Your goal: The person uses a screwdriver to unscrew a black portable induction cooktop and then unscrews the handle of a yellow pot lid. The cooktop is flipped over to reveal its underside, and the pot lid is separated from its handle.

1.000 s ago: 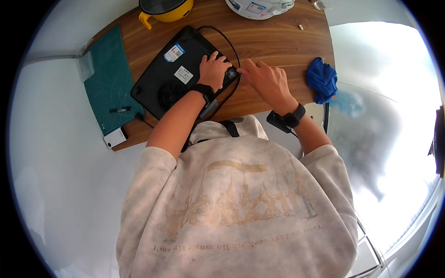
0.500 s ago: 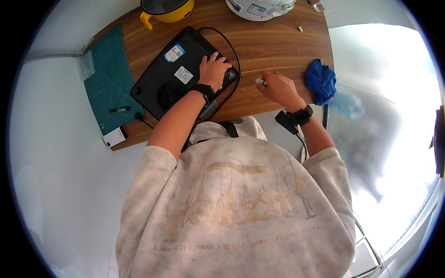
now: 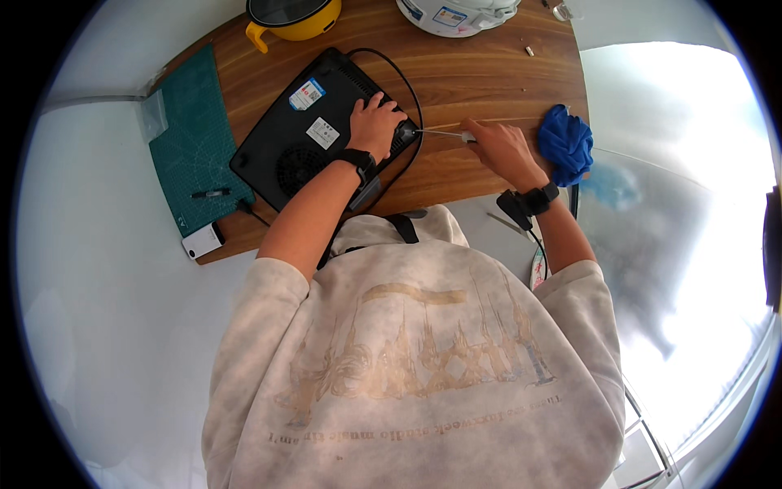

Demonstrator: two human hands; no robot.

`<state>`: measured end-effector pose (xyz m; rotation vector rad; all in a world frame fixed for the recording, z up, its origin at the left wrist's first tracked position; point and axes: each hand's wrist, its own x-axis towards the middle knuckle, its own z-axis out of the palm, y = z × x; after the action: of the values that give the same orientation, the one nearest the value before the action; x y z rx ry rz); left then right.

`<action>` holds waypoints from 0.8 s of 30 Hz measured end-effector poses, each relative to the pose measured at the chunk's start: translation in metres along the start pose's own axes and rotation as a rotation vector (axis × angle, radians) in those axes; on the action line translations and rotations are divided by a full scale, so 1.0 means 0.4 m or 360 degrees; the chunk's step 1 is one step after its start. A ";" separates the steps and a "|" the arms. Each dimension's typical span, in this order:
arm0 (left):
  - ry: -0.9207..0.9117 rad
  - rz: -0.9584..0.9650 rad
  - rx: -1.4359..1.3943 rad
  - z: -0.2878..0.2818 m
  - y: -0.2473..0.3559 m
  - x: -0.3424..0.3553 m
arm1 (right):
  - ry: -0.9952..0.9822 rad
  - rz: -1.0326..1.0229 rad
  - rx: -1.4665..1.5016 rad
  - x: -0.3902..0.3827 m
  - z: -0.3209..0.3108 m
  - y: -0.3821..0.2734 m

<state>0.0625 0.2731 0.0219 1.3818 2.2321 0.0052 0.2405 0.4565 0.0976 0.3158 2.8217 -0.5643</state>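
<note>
A black induction cooker (image 3: pixel 273 145) lies upside down and slantwise on the table, its round fan grille and labels facing up. My left hand (image 3: pixel 375 126) rests on its right part with the fingers spread, pressing nothing but the casing. To the right of the cooker, my right hand (image 3: pixel 503 149) is closed around the pale handle of a screwdriver (image 3: pixel 444 133). The thin metal shaft points left, and its tip meets the cooker's right corner. What exactly sits under the tip is too small to make out. A black power cord (image 3: pixel 410 85) curves around the cooker's right side.
On the left lies a green cutting mat (image 3: pixel 191 147) with a black pen (image 3: pixel 211 193) on it. A yellow pot (image 3: pixel 305 26) and a white appliance (image 3: pixel 458 20) stand at the far edge. A crumpled blue cloth (image 3: pixel 565 145) is by the right edge of the wooden table (image 3: pixel 489 81).
My right hand has shifted to the right and turned a little, and more of the screwdriver shaft shows. My left hand and the cooker have stayed in place.
</note>
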 end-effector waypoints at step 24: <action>-0.0113 -0.0032 0.0056 -0.029 0.013 -0.004 | 0.0120 -0.0693 -0.0831 0.141 0.018 0.012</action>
<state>0.0625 0.2775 0.0342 1.3564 2.1971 -0.0892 0.1900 0.4671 0.0737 -0.3889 2.9800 0.1298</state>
